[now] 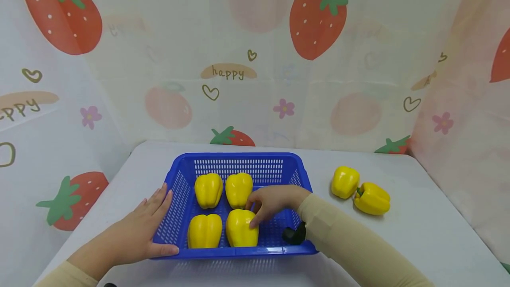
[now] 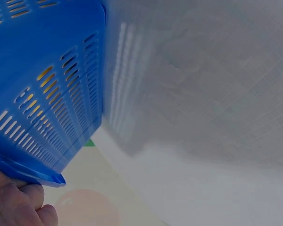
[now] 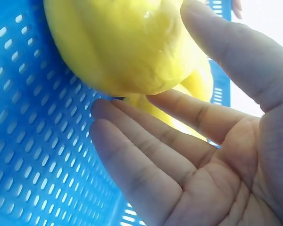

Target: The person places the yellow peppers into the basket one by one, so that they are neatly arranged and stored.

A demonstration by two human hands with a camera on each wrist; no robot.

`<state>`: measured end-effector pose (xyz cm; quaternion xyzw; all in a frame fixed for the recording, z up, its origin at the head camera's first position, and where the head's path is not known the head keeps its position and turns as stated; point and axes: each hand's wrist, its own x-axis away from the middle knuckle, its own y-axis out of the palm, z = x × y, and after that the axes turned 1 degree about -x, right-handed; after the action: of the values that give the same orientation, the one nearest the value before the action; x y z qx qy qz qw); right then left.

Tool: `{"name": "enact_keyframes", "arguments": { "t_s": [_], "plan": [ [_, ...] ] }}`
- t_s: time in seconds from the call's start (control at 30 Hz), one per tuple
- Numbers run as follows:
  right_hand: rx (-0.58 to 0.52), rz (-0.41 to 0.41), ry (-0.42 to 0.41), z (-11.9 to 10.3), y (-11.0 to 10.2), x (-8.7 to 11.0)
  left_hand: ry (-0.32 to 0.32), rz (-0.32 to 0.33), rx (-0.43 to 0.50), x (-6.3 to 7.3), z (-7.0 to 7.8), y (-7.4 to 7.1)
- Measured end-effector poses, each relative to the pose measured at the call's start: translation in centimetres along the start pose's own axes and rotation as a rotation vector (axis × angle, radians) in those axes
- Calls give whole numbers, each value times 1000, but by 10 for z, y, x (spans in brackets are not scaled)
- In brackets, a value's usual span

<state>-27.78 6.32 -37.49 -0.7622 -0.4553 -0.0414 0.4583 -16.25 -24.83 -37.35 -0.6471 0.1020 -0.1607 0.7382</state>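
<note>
A blue plastic basket holds several yellow bell peppers, set two behind and two in front. With thumb and index finger my right hand pinches the front right bell pepper, which sits on the basket floor. The right wrist view shows the other fingers spread apart below that pepper. My left hand rests along the basket's left rim, fingers extended, thumb on the front corner. In the left wrist view its fingertips touch the rim's edge.
Two more yellow bell peppers lie on the white table right of the basket. Behind the table hangs a strawberry-print cloth, which also covers both sides. A black object shows at my right wrist, over the basket's front right corner.
</note>
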Motion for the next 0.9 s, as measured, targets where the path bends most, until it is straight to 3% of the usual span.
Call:
{"name": "enact_keyframes", "arguments": {
  "t_s": [0.43,0.9],
  "plan": [
    [-10,72,-109,0,-15,13,0,4,-6,0,0,1],
    [-124,164,-147,0,-38,41,10,16,-16,0,-1,2]
  ]
}}
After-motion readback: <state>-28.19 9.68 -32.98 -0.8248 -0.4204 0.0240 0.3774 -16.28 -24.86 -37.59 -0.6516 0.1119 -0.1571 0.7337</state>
